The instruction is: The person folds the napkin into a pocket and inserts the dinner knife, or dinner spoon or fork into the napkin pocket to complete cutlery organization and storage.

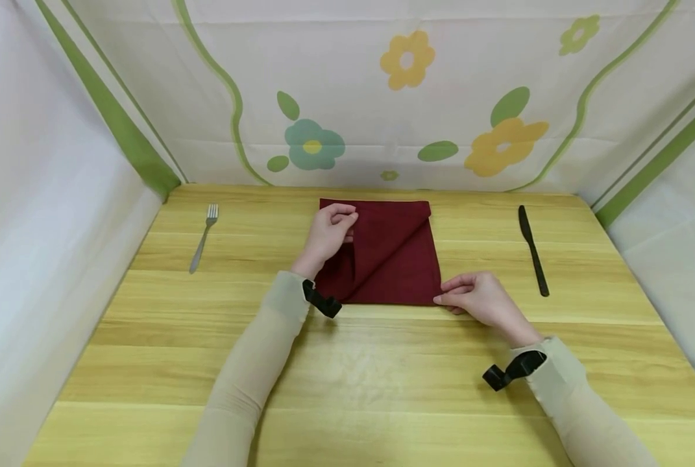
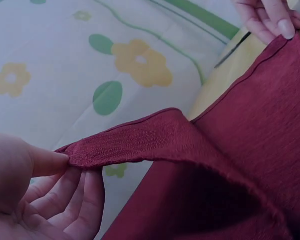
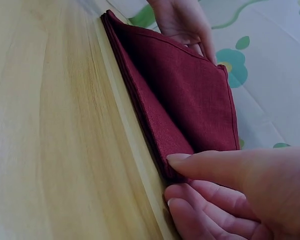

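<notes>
A dark red cloth napkin (image 1: 400, 259), folded in layers, lies near the far middle of the table. My left hand (image 1: 331, 232) pinches one corner of its top layer and holds it raised, so a diagonal fold runs across the cloth. In the left wrist view the lifted flap (image 2: 139, 137) stretches from the thumb and fingers, with a dark hollow beneath it. My right hand (image 1: 478, 298) pinches the near right corner between thumb and fingers. The right wrist view shows the stacked layers (image 3: 144, 110) at the napkin's edge, the right thumb on top of them.
A fork (image 1: 204, 238) lies on the wooden table (image 1: 359, 389) to the left. On the right is a black knife (image 1: 533, 250). White fabric with printed flowers (image 1: 407, 59) hangs behind the table, and plain white fabric walls (image 1: 61, 194) stand at both sides.
</notes>
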`<state>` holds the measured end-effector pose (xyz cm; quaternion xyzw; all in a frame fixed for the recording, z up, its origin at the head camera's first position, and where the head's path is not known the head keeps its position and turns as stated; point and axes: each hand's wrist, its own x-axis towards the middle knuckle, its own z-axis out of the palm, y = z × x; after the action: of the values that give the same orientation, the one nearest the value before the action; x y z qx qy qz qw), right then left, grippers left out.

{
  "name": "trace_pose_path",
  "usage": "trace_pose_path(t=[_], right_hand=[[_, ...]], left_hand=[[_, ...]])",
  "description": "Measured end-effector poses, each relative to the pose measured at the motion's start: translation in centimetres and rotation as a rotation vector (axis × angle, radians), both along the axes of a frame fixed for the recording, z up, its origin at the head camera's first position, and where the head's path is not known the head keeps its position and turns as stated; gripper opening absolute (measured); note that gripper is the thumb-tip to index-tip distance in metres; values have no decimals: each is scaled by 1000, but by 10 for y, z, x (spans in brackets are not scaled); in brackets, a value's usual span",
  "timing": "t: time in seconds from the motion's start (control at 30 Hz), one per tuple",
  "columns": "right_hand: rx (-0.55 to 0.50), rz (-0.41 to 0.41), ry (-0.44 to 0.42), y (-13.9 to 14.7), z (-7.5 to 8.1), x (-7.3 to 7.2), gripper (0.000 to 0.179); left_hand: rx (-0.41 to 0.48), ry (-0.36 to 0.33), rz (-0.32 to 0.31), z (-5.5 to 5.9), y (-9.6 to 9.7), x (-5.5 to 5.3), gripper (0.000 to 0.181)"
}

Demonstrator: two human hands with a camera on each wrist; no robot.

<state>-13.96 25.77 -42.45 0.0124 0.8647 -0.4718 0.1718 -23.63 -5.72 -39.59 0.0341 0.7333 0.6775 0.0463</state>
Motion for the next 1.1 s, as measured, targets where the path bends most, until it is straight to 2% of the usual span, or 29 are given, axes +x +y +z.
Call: trace_pose_path(t=[0.2,0.4,0.57,0.83,1.1], right_hand=[[-22,-20,-18,0,0,0,42],[-40,-30,-31,-1,0,-1,43],[-46,-42,-45,-2,1,-1,44],[-49,-39,-44,-2,3,-1,46],[-52,-28,-32,-1,2,0,47]], left_hand=[[8,-48,29,-2,-14,-14,27],[20,-88,93,-3,-31,-34,28],[9,-113,129,-8,-43,-46,29],[-62,-176,151,-15,-55,-60,30],[-130,-182,166,-19,-55,-69,27]])
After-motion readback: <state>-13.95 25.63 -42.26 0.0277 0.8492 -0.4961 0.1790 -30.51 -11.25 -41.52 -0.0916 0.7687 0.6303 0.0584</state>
